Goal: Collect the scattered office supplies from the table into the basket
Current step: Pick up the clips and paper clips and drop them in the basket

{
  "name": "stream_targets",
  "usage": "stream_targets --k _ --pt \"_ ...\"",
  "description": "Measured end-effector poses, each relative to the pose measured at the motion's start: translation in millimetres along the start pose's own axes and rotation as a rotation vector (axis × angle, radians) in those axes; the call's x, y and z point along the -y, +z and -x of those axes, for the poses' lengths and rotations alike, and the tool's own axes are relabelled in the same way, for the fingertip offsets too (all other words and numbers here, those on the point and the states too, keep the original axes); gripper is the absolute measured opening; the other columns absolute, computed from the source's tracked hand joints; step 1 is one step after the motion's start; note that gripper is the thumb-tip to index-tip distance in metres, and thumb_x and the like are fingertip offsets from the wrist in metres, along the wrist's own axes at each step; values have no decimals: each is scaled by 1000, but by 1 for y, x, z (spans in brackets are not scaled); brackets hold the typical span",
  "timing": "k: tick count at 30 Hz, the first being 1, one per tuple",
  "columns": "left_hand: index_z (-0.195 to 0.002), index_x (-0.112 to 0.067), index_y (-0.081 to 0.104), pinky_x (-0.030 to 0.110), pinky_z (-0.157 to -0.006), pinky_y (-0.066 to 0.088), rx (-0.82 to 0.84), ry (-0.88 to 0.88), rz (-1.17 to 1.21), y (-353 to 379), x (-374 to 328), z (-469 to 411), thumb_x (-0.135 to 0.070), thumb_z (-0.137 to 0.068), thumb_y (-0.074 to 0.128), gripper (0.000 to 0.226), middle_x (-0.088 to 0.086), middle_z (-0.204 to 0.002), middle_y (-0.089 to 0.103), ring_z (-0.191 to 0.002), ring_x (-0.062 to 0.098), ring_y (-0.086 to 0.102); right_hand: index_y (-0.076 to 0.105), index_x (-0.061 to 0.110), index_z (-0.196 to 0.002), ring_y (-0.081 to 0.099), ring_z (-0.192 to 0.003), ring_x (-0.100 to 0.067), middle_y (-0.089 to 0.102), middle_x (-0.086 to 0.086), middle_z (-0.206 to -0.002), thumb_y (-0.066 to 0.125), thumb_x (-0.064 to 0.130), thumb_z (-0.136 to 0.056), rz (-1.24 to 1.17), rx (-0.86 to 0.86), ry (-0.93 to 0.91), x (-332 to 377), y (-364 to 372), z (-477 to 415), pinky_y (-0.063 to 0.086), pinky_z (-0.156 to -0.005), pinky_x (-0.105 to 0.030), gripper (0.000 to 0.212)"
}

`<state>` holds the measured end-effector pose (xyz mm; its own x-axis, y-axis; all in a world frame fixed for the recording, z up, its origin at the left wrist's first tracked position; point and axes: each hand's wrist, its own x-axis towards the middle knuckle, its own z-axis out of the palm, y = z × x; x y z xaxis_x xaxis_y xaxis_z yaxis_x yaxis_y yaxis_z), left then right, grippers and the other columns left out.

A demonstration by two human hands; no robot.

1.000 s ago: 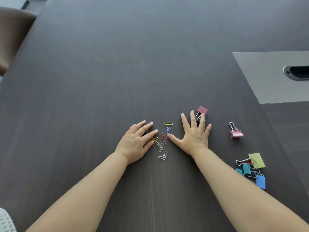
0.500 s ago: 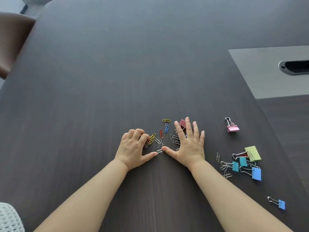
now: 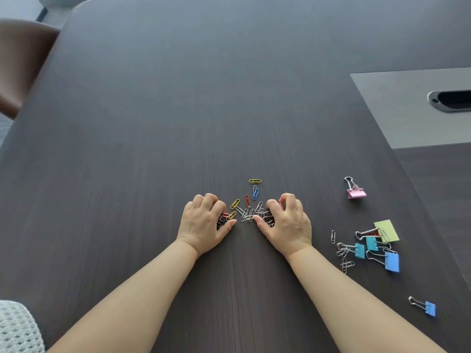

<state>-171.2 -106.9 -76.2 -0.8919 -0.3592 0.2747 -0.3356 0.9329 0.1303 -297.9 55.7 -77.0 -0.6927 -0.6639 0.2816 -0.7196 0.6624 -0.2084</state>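
Between my 2 grips lies the main heap of paper clips point(image 3: 251, 214), mostly silver with a few yellow and red ones. Both grips are clawed down on the bench point(image 3: 153, 123). The left grip point(image 3: 204, 220) has its fingers curled over some coloured clips and its thumb stretched toward the heap. The right grip point(image 3: 288, 220) is curled the same way over silver clips, with something pink-red tucked under its fingers that I cannot identify. Just beyond both sets of fingertips, a yellow clip point(image 3: 255, 180) and a blue clip point(image 3: 255, 192) lie outside the rake, so I judge they could be missed if the grips close straight inward. The wire clips are thin and flat on a smooth top; a scoop may ride over them, or a handful may shed some on the lift. Well to the right of the right grip sits a pink binder clip point(image 3: 356, 192). Nearer me on that side is a cluster: a green binder clip point(image 3: 386, 230), teal binder clips point(image 3: 372, 243), a blue binder clip point(image 3: 392, 262) and loose silver clips point(image 3: 345, 265). 1 small blue binder clip point(image 3: 429, 308) lies farthest from the grips, beside the right forearm, and is easy to overlook. As for containers, the basket is not in view, so I cannot say what it holds or how far a handful must travel. The only recess I see is the cable slot point(image 3: 451, 100), far beyond and to the right of the right grip, and its inside is too dark to read.
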Motion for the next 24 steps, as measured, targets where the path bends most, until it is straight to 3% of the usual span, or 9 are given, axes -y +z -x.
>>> stream_targets --k 4,13,16,18,20,24 --pt "-64 -16 55 25 -40 38 -26 51 50 2 0 3 -45 -81 46 35 -2 -63 53 -54 20 51 56 15 -73 51 -56 -23 51 -8 -79 43 58 -75 3 -26 -25 0 1 0 39 -37 -25 45" --pt "-53 -16 50 20 -36 29 -93 32 15 1 -2 8 -38 -92 39 46 -5 -49 50 -45 16 48 37 16 -75 48 -41 -18 51 -2 -63 44 57 -74 9 -27 -104 0 -4 4 28 -34 -19 42" --pt "-47 -16 45 17 -36 25 -93 -23 37 -3 -5 17 -37 -90 39 48 -4 -42 46 -37 17 47 43 16 -62 46 -34 -19 46 2 -49 46 55 -74 8 38 -124 2 -11 6 21 -38 -15 40" --pt "-45 -15 43 15 -37 22 -86 -64 46 -11 -8 26 -39 -97 26 59 -2 -38 43 -32 19 44 38 19 -51 45 -31 -20 42 3 -43 57 52 -69 -8 99 -89 5 -16 11 13 -39 -12 42" --pt "-44 -14 41 14 -38 20 -100 -108 65 -24 -9 37 -43 -98 15 67 -1 -37 40 -29 21 39 30 21 -53 46 -34 -21 34 6 -45 68 48 -68 -50 147 -63 11 -24 18 8 -40 -13 49" --pt "-47 -14 38 16 -38 18 -147 -177 105 -66 -2 57 -47 -98 13 65 -1 -38 38 -31 22 35 33 19 -56 39 -49 -22 38 7 -56 71 42 -77 -172 158 -29 33 -55 21 16 -43 -20 48"
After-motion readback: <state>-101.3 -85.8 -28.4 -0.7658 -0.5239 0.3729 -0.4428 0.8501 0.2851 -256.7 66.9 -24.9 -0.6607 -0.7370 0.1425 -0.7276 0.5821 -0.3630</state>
